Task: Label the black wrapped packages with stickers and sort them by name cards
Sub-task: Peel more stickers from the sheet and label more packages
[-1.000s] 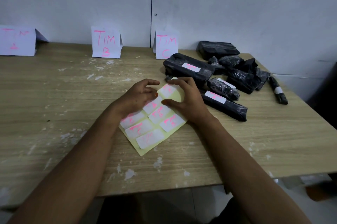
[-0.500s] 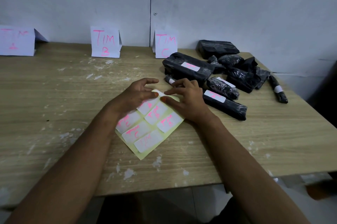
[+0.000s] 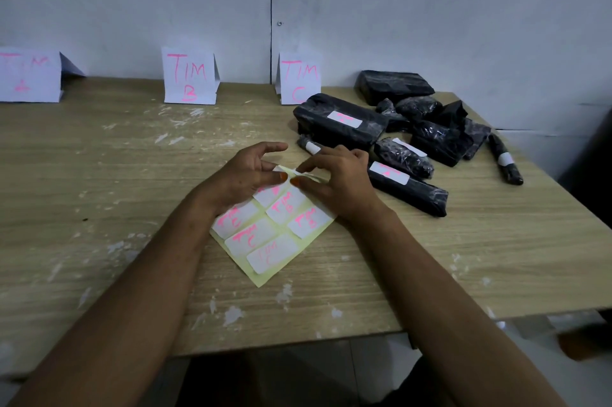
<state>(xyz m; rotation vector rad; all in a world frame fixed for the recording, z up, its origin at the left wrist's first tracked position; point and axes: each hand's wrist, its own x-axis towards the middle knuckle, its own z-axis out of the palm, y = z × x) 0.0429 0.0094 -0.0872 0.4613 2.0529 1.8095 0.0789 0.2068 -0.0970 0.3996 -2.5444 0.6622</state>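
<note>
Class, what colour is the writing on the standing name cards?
Pink, on white name cards; clearest in the head view.

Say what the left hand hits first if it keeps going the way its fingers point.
The left hand points right, toward the right hand, whose fingertips sit just ahead over the sticker sheet. It would likely meet those first; the black packages lie beyond. Depth is unclear.

Yellow sticker sheet [image 3: 270, 234] flat mid-table, pink-lettered stickers; black wrapped packages [image 3: 407, 135] piled right; name cards [image 3: 189, 77] upright behind
</note>
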